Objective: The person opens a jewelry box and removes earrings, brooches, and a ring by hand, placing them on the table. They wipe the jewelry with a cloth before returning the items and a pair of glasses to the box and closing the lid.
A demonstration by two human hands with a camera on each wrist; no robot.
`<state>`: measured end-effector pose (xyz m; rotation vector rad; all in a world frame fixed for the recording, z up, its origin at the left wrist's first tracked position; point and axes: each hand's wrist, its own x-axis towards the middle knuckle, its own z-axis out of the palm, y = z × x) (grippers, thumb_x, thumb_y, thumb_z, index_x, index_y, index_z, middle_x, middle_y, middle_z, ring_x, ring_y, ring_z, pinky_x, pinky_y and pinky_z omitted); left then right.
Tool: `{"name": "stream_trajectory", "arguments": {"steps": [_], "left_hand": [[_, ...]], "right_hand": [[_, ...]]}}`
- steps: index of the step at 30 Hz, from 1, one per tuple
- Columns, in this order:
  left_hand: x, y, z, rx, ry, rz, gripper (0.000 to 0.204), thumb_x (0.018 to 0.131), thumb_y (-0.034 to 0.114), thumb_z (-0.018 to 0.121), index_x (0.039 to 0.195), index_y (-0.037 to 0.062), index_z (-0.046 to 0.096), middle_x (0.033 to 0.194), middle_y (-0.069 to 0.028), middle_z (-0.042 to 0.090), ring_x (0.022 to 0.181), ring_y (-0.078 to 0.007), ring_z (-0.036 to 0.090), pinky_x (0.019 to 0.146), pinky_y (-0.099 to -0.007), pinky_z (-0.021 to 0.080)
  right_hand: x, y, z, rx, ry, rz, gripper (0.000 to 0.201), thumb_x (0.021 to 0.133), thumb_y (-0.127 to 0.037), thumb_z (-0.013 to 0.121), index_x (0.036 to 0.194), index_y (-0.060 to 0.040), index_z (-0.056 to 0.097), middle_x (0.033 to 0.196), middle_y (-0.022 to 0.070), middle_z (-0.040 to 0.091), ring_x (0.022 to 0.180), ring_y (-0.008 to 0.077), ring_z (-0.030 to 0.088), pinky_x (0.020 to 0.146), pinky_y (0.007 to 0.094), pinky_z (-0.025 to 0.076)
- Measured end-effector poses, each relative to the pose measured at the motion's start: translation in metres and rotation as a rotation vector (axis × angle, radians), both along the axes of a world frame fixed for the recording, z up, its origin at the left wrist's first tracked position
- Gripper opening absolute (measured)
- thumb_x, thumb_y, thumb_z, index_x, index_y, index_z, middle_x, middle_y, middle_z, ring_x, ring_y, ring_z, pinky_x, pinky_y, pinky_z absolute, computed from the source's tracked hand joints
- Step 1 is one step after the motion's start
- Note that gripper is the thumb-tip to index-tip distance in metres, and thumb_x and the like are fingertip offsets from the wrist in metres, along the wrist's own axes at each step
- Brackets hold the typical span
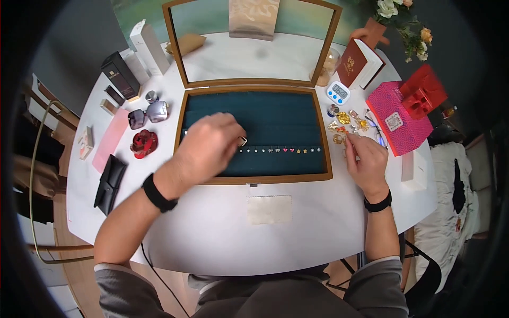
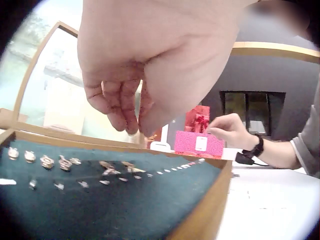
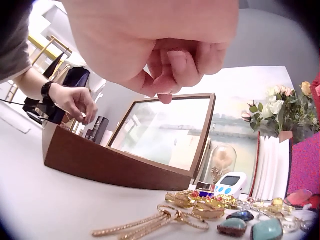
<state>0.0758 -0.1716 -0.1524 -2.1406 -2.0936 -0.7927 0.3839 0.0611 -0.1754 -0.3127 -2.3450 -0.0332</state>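
Over the teal lining of a wooden display box [image 1: 275, 114] is the blurred left hand [image 1: 209, 146], fingers curled and pinching a small shiny piece of jewelry [image 1: 243, 141]. That piece also shows pale at the fingertips in the right wrist view [image 3: 82, 116]. Its exact shape is unclear. Below the left hand [image 2: 155, 65], small earrings [image 2: 107, 170] stand in rows. The right hand [image 1: 368, 161] is beside the gold jewelry pile [image 1: 344, 117]. In the right wrist view its curled fingers hang above gold pieces [image 3: 205, 207] and turquoise pieces [image 3: 266, 230], with nothing visible in them.
The glass lid [image 1: 254, 58] stands raised behind the box. A timer [image 1: 338, 93], red book [image 1: 360, 63] and pink bag [image 1: 400, 116] are at the right. Sunglasses [image 1: 156, 111], a red flower-shaped object [image 1: 143, 143] and a black case [image 1: 110, 183] lie left. A cloth [image 1: 270, 210] lies in front.
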Motion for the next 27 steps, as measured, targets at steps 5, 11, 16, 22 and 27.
{"name": "stream_trajectory", "arguments": {"steps": [5, 11, 16, 22, 27], "left_hand": [[-0.039, 0.020, -0.002, -0.182, -0.044, 0.041, 0.020, 0.087, -0.004, 0.079, 0.107, -0.0013, 0.076, 0.101, -0.0163, 0.073, 0.098, -0.0373, 0.072, 0.087, -0.0444, 0.058], [-0.049, 0.035, -0.007, -0.409, 0.029, -0.029, 0.022, 0.086, 0.001, 0.083, 0.107, 0.0000, 0.077, 0.101, -0.0154, 0.076, 0.097, -0.0358, 0.075, 0.086, -0.0446, 0.060], [-0.055, 0.041, -0.006, -0.527, -0.047, -0.014, 0.020, 0.089, -0.003, 0.079, 0.109, -0.0020, 0.079, 0.104, -0.0165, 0.078, 0.101, -0.0341, 0.076, 0.089, -0.0417, 0.062], [-0.056, 0.043, -0.001, -0.502, -0.018, -0.068, 0.018, 0.093, -0.003, 0.074, 0.110, -0.0025, 0.079, 0.104, -0.0157, 0.078, 0.096, -0.0308, 0.077, 0.087, -0.0396, 0.062], [-0.042, 0.046, 0.011, -0.582, -0.132, 0.052, 0.015, 0.096, -0.002, 0.074, 0.109, -0.0003, 0.080, 0.103, -0.0133, 0.079, 0.091, -0.0255, 0.076, 0.085, -0.0364, 0.060]], "right_hand": [[0.011, 0.001, -0.010, -0.082, 0.031, -0.009, 0.011, 0.090, 0.001, 0.078, 0.100, 0.0021, 0.074, 0.074, 0.0126, 0.068, 0.063, 0.0294, 0.068, 0.057, 0.0394, 0.053], [0.016, 0.001, -0.014, -0.140, 0.050, 0.013, 0.012, 0.091, 0.001, 0.077, 0.103, 0.0024, 0.074, 0.085, 0.0148, 0.077, 0.071, 0.0298, 0.075, 0.062, 0.0380, 0.058], [0.019, 0.000, -0.015, -0.153, 0.036, 0.016, 0.014, 0.091, 0.000, 0.078, 0.104, 0.0023, 0.074, 0.087, 0.0151, 0.078, 0.072, 0.0301, 0.076, 0.063, 0.0378, 0.059], [0.021, -0.003, -0.014, -0.165, 0.034, 0.047, 0.014, 0.091, -0.001, 0.079, 0.104, 0.0016, 0.074, 0.084, 0.0148, 0.077, 0.071, 0.0303, 0.074, 0.062, 0.0381, 0.058], [0.020, -0.003, -0.015, -0.164, 0.029, 0.050, 0.011, 0.091, -0.002, 0.078, 0.101, 0.0003, 0.074, 0.083, 0.0143, 0.076, 0.070, 0.0302, 0.073, 0.062, 0.0383, 0.057]]}}
